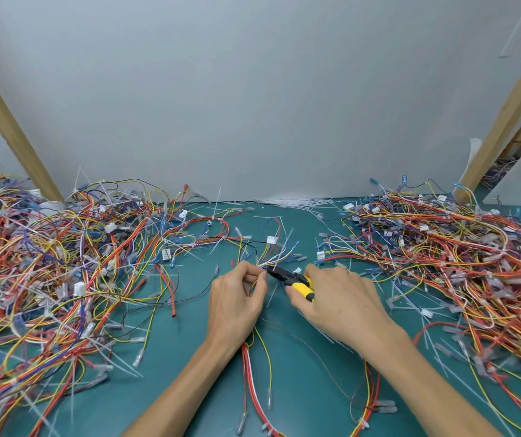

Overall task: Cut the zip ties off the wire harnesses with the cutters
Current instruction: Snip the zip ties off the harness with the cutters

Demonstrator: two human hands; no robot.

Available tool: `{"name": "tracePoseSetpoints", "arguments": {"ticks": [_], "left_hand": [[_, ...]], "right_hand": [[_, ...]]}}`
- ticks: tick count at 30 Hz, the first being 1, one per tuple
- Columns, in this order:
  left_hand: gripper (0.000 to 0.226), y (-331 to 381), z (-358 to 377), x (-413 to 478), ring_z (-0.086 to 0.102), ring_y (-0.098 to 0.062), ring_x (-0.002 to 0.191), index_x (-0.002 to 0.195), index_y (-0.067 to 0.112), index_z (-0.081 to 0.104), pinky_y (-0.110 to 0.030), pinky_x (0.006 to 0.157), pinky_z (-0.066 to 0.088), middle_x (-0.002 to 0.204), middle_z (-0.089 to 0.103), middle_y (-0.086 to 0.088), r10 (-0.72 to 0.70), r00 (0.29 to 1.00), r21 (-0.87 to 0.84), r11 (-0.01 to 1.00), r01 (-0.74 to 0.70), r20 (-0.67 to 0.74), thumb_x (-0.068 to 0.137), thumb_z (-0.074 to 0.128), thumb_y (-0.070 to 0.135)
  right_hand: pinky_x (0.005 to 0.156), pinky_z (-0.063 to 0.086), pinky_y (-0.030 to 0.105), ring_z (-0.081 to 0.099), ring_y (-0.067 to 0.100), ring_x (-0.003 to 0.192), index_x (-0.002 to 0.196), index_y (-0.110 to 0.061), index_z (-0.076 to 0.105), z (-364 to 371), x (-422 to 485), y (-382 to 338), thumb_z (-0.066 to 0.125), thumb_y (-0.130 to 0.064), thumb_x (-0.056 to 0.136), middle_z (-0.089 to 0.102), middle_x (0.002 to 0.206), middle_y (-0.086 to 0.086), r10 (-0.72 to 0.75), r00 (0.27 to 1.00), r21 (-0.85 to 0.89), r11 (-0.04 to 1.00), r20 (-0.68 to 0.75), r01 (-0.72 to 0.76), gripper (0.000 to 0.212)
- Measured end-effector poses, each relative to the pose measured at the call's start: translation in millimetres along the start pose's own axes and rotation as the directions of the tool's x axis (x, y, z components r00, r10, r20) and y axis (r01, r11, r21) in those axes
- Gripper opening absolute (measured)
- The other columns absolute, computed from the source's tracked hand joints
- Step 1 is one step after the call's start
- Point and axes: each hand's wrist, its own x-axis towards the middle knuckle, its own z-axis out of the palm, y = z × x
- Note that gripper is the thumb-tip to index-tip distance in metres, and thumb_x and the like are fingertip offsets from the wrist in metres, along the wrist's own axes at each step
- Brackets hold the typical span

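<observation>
The wire harness (272, 254) lies mid-tabletop (189, 389). Your left hand (237, 301) pinches its bundled wires in its fingers (252, 272). Your right hand (341, 301) grips the yellow-handled cutters (287, 276), their tips at the bundle. Tangled harness piles (63, 279) sit on either side.

head view: single wide-angle camera, worn on the head | faces forward and down | close above the teal-topped desk (189, 389) | plain grey back wall (252, 89) behind
</observation>
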Motion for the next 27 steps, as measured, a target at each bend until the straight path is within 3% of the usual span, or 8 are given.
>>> {"name": "tracePoseSetpoints", "arguments": {"ticks": [6, 10, 16, 20, 23, 27], "left_hand": [[0.014, -3.4, 1.1, 1.9, 0.051, -0.008, 0.053, 0.075, 0.026, 0.065, -0.020, 0.058, 0.045, 0.063, 0.066, 0.007, -0.069, 0.998, -0.072, 0.995, 0.069, 0.004, 0.088, 0.067, 0.020], [0.014, -5.5, 0.3, 3.5, 0.058, -0.006, 0.057, 0.077, 0.026, 0.066, -0.012, 0.057, 0.043, 0.066, 0.069, 0.017, -0.112, 0.994, -0.139, 0.984, 0.111, 0.004, 0.090, 0.065, 0.021], [0.013, -4.3, -0.3, 4.3, 0.063, 0.000, 0.068, 0.083, 0.027, 0.066, -0.006, 0.061, 0.041, 0.075, 0.069, 0.022, -0.053, 0.999, -0.167, 0.985, 0.054, 0.012, 0.092, 0.064, 0.017], [0.013, -2.8, -1.2, 4.9, 0.061, -0.001, 0.071, 0.085, 0.030, 0.065, -0.006, 0.063, 0.038, 0.079, 0.068, 0.019, -0.015, 0.999, -0.154, 0.988, 0.010, -0.034, 0.091, 0.067, 0.019], [0.011, -1.8, -2.4, 5.6, 0.057, -0.007, 0.075, 0.093, 0.032, 0.064, -0.011, 0.066, 0.038, 0.084, 0.064, 0.013, -0.021, 0.997, -0.162, 0.987, 0.009, -0.076, 0.087, 0.071, 0.026], [0.010, 0.7, -3.8, 4.6, 0.055, -0.005, 0.098, 0.098, 0.036, 0.060, -0.017, 0.083, 0.037, 0.099, 0.059, 0.019, -0.007, 0.994, -0.153, 0.988, -0.009, -0.107, 0.089, 0.065, 0.036]], "right_hand": [[0.064, 0.033, 0.037, 0.062, 0.032, 0.093, 0.086, -0.027, 0.037, 7.7, 1.5, 1.7, 0.030, -0.068, 0.091, 0.064, 0.091, 0.003, -0.020, 1.000, 0.037, 0.999, -0.008, 0.020, 0.042], [0.063, 0.033, 0.036, 0.060, 0.025, 0.095, 0.094, -0.027, 0.044, 11.3, 6.6, 8.0, 0.030, -0.069, 0.092, 0.062, 0.094, -0.005, -0.106, 0.993, 0.063, 0.992, -0.055, 0.110, 0.044], [0.059, 0.033, 0.035, 0.059, 0.025, 0.084, 0.085, -0.029, 0.044, 18.0, 10.7, 21.7, 0.026, -0.072, 0.086, 0.063, 0.079, -0.005, -0.122, 0.990, 0.119, 0.984, -0.070, 0.130, 0.047], [0.060, 0.041, 0.037, 0.053, 0.025, 0.072, 0.079, -0.023, 0.048, 22.9, 11.8, 21.2, 0.030, -0.072, 0.086, 0.053, 0.063, -0.004, -0.063, 0.998, 0.290, 0.955, -0.027, 0.068, 0.053], [0.057, 0.046, 0.037, 0.055, 0.023, 0.057, 0.072, -0.016, 0.053, 18.7, 14.2, 21.7, 0.037, -0.064, 0.092, 0.053, 0.056, 0.005, -0.047, 0.995, 0.479, 0.878, 0.087, 0.000, 0.054], [0.043, 0.052, 0.030, 0.067, 0.027, 0.048, 0.078, -0.010, 0.062, 13.0, 14.1, 20.6, 0.040, -0.056, 0.098, 0.064, 0.060, 0.013, -0.077, 0.951, 0.768, 0.612, 0.299, -0.192, 0.055]]}}
